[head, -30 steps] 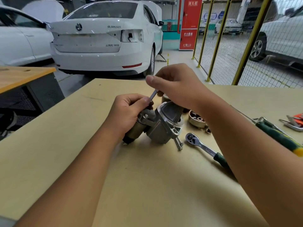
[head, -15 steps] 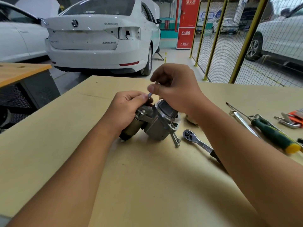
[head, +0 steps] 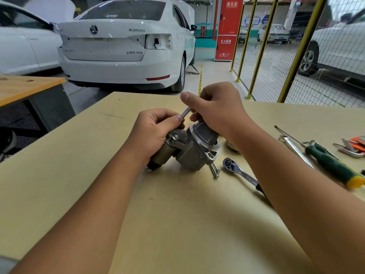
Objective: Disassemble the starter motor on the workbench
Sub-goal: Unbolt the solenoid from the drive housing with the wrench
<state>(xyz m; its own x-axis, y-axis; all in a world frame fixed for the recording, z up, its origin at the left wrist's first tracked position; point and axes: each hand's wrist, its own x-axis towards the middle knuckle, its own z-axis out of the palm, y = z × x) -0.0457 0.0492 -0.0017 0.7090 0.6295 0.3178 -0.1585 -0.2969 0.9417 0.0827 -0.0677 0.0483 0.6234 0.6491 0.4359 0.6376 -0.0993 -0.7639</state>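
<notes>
The grey metal starter motor point(head: 189, 149) lies on its side in the middle of the tan workbench point(head: 177, 214). My left hand point(head: 156, 131) grips its cylindrical body from the left. My right hand point(head: 215, 109) is above the motor's housing and pinches a thin silver rod-like tool point(head: 186, 112) that slants down toward my left thumb. Where the tool's lower tip meets the motor is hidden by my fingers. Two loose bolts point(head: 214, 171) lie against the housing's front.
A ratchet wrench point(head: 239, 173) lies right of the motor. Farther right are a spanner point(head: 296, 149), a green-handled screwdriver point(head: 333, 165) and several small tools point(head: 353, 147) at the edge. A round metal part point(head: 232, 146) peeks out behind my right wrist. Cars and a fence stand beyond.
My right hand has lifted slightly, exposing more of the thin silver tool above my left thumb. My left hand stays on the motor body. The view has shifted a little.
</notes>
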